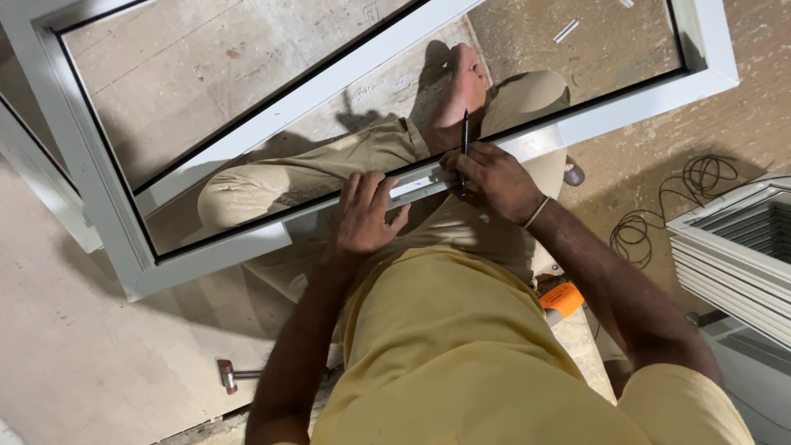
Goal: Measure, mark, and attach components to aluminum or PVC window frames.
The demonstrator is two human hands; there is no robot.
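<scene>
Right hand [494,177] pinching slim black pen [465,148], tip touching white aluminium window frame [107,198]; marking underway, no finished mark visible. Left hand [367,216], at pen's eight o'clock, fingers spread flat, pressing frame rail.

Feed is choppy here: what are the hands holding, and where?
Right hand grips a black pen at its lower half; left hand presses flat on the white frame.
</scene>
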